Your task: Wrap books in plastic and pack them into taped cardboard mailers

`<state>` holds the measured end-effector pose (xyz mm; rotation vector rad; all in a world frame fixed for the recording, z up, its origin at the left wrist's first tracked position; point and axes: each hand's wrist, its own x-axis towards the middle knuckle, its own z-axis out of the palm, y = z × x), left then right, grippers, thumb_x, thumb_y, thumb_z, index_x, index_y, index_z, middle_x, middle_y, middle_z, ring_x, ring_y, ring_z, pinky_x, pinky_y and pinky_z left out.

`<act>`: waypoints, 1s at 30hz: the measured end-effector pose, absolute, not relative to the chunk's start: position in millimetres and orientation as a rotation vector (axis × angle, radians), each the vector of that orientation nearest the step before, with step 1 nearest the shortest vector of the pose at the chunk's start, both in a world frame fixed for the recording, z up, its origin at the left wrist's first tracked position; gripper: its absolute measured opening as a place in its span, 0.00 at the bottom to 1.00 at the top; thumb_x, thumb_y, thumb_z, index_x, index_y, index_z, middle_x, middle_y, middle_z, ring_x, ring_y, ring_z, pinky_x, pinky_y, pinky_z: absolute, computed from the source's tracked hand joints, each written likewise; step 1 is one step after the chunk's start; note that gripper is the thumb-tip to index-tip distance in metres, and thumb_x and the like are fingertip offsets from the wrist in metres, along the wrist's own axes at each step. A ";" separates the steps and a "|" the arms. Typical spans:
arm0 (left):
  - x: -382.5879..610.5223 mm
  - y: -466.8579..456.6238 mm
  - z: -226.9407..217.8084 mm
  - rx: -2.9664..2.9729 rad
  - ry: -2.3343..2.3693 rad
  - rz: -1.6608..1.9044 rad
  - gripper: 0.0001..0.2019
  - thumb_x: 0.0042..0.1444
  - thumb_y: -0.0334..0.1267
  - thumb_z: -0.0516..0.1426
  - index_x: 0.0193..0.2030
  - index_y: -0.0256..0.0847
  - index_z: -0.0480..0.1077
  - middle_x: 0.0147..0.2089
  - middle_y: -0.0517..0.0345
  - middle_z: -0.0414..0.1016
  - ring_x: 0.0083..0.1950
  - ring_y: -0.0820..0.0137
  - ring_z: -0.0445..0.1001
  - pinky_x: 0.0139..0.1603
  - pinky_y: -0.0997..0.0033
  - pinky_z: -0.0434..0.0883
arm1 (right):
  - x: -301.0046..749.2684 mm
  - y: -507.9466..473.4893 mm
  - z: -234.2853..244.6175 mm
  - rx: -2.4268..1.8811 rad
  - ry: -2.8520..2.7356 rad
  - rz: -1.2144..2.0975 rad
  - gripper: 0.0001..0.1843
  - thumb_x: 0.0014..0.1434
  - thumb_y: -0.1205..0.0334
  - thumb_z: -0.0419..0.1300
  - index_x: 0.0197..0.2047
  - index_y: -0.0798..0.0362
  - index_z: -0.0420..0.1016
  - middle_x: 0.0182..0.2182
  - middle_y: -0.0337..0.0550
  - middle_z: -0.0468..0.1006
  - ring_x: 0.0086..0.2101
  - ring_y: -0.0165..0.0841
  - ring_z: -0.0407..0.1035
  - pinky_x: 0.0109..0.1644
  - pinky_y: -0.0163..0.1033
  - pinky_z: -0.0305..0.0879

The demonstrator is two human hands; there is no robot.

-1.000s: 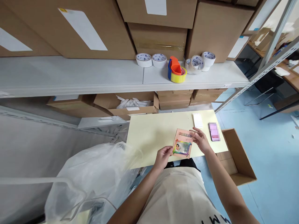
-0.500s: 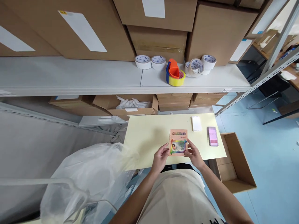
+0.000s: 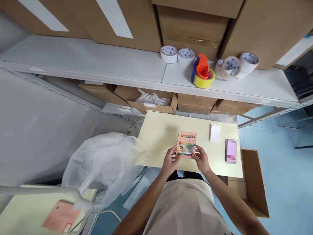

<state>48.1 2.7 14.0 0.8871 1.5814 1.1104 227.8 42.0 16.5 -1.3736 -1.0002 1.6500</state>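
Note:
Between my two hands is a small pink-orange book (image 3: pixel 187 139) with a picture on its cover, held above the pale yellow table (image 3: pixel 158 130). My left hand (image 3: pixel 171 160) grips its lower left edge, with the thumb on the front. Its lower right edge is in my right hand (image 3: pixel 201 159), pinched between thumb and fingers. To the right on the table lies a stack of white cards (image 3: pixel 215 132). Beside it is a pinkish-purple item (image 3: pixel 231 151), blurred by pixels.
Several tape rolls (image 3: pixel 168 54) and an orange-and-blue tape dispenser (image 3: pixel 202 70) sit on the shelf (image 3: pixel 122 62) ahead. An open cardboard box (image 3: pixel 255 182) stands right of the table. Left are a translucent plastic bag (image 3: pixel 97 160) and another table with a pink book (image 3: pixel 61 215).
The view has turned to the left and tilted, bringing the second table with the pink book into sight. Both hands still hold the book, now tilted slightly differently.

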 end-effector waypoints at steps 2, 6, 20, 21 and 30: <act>35.3 3.2 6.5 0.892 1.646 1.126 0.28 0.50 0.49 0.61 0.58 0.47 0.68 0.51 0.51 0.68 0.48 0.65 0.72 0.41 0.69 0.74 | 209.4 48.7 11.4 -1.362 -1.026 1.672 0.27 0.49 0.52 0.66 0.52 0.46 0.69 0.39 0.42 0.75 0.32 0.34 0.71 0.40 0.46 0.72; -3.6 12.0 -11.7 0.812 1.733 1.158 0.30 0.46 0.48 0.63 0.59 0.47 0.68 0.47 0.53 0.66 0.46 0.65 0.71 0.44 0.66 0.74 | 157.8 65.1 -3.8 -1.356 -1.054 1.676 0.25 0.49 0.52 0.65 0.51 0.45 0.70 0.42 0.43 0.74 0.35 0.34 0.71 0.41 0.46 0.72; -148.3 67.1 -93.2 0.924 1.861 0.913 0.18 0.45 0.38 0.61 0.45 0.38 0.74 0.36 0.53 0.68 0.42 0.63 0.67 0.47 0.65 0.67 | 6.0 100.4 -102.9 -1.689 -1.061 1.627 0.23 0.48 0.55 0.64 0.48 0.49 0.72 0.32 0.40 0.76 0.34 0.34 0.70 0.45 0.46 0.71; -152.0 68.3 -98.0 0.941 1.872 0.904 0.17 0.45 0.38 0.62 0.44 0.38 0.74 0.36 0.53 0.68 0.42 0.63 0.67 0.48 0.64 0.66 | 3.0 100.5 -106.6 -1.689 -1.083 1.623 0.24 0.48 0.55 0.64 0.49 0.49 0.72 0.34 0.40 0.77 0.35 0.34 0.71 0.46 0.46 0.71; -167.3 66.7 -122.3 1.065 1.913 0.859 0.12 0.49 0.40 0.60 0.42 0.42 0.72 0.37 0.55 0.72 0.44 0.63 0.70 0.46 0.64 0.68 | -13.8 95.6 -113.2 -1.817 -1.408 1.303 0.29 0.52 0.59 0.60 0.59 0.54 0.67 0.50 0.53 0.73 0.40 0.39 0.74 0.43 0.45 0.75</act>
